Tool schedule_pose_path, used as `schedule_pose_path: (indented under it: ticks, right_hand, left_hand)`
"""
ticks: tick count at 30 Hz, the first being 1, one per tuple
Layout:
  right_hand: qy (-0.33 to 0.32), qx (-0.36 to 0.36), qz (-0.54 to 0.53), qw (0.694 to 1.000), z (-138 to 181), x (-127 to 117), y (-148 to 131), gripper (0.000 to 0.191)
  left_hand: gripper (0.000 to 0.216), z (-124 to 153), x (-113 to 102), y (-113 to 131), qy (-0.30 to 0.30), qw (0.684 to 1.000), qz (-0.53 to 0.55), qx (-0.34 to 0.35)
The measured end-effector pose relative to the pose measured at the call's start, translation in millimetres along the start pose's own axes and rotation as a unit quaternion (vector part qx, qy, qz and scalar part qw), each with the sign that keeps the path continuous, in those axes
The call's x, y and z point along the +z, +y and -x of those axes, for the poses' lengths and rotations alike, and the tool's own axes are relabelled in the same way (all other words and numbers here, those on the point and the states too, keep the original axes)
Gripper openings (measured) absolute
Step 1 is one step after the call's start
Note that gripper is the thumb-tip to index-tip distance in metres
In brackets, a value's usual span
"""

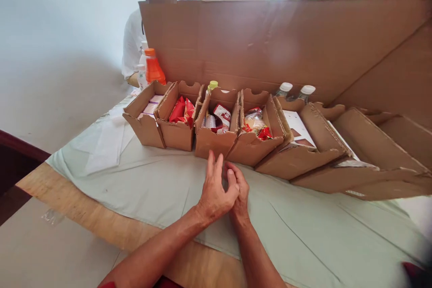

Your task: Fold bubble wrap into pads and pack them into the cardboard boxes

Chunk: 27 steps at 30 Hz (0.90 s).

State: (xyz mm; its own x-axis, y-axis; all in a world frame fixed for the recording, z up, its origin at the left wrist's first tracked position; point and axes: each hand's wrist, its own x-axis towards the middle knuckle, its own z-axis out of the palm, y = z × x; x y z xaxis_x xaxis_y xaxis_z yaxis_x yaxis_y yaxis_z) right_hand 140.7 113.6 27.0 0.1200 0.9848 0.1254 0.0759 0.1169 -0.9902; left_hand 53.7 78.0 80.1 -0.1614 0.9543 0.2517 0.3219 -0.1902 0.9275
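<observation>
Just before the row of brown corrugated cardboard bins (216, 130), the left hand (214, 191) and the right hand (238, 189) meet over the pale green cloth (162, 184) on the wooden table (84, 213); the left lies open with fingers stretched forward, its thumb across the right, whose fingers curl loosely; neither grips anything that shows. Nearest them sits the third bin from the left (216, 137), touching its neighbours and holding small red-and-white packets (221, 117); its front wall is low, notched and slightly creased. A judgement: these bins look light and only lean on one another, so a forward nudge from the fingertips could slide one back against the tall brown cardboard sheet (286, 40) behind; that sheet stands unbraced and might tip; the white-capped clear bottles (295, 91) wedged behind the bins could topple too.
</observation>
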Motion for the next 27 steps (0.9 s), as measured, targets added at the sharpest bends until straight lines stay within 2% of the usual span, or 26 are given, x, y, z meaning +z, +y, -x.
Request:
schedule_pose_path:
  ticks: [3, 6, 9, 11, 13, 14, 16, 18, 21, 24, 27]
  right_hand:
    - [-0.05, -0.041, 0.034, 0.997, 6, 9, -44, 0.04]
    - [-0.15, -0.129, 0.105, 0.975, -2, 37, -98, 0.041]
    - [-0.206, -0.191, 0.207, 0.937, -30, 79, -134, 0.058]
    - [-0.214, -0.195, 0.267, 0.919, -52, 104, -141, 0.057]
    - [-0.206, -0.185, 0.297, 0.914, -68, 123, -140, 0.038]
    - [-0.202, -0.183, 0.3, 0.914, -70, 128, -138, 0.03]
    - [-0.201, -0.187, 0.296, 0.915, -61, 129, -135, 0.027]
    - [-0.21, -0.193, 0.29, 0.914, -36, 117, -137, 0.027]
    - [-0.252, -0.199, 0.275, 0.906, 18, 80, -146, 0.026]
    - [-0.278, -0.192, 0.253, 0.906, 63, 23, -156, 0.023]
    - [-0.227, -0.163, 0.262, 0.924, 79, -44, -157, 0.02]
  left_hand:
    - [0.063, 29, -41, 0, -0.029, 1.0, 0.009, 0.004]
    - [0.05, 65, -85, -13, 0.013, 0.999, 0.001, -0.039]
    - [0.039, 96, -117, -33, 0.072, 0.993, -0.032, -0.089]
    - [0.034, 110, -131, -45, 0.11, 0.988, -0.052, -0.093]
    - [0.032, 120, -144, -53, 0.142, 0.984, -0.067, -0.084]
    - [0.031, 123, -150, -55, 0.155, 0.982, -0.073, -0.08]
    - [0.029, 126, -164, -56, 0.177, 0.977, -0.086, -0.077]
    - [0.027, 127, -177, -56, 0.199, 0.972, -0.1, -0.077]
    - [0.029, 126, -194, -55, 0.229, 0.965, -0.104, -0.078]
    - [0.039, 124, -201, -53, 0.245, 0.963, -0.073, -0.081]
    - [0.054, 122, -197, -48, 0.221, 0.973, -0.038, -0.06]
